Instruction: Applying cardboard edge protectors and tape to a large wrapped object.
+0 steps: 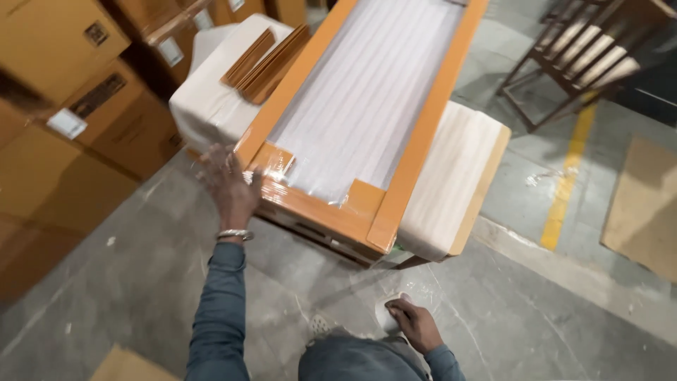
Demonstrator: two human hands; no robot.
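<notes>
Hands two, left hand [229, 185] on one wrapped panel [363, 106], right hand [412, 323] low

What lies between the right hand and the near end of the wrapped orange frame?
In the head view, bare grey concrete floor separates the right hand from the wrapped orange frame; nothing else lies there.

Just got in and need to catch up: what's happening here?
A person in a blue-grey sleeve stands over a long flat package wrapped in white foam with orange-brown cardboard edging, which lies across a white-wrapped bundle. The left hand rests open at the package's near corner, where clear tape shines. The right hand is low by the leg, holding something small and white. Brown cartons stand to the left.
</notes>
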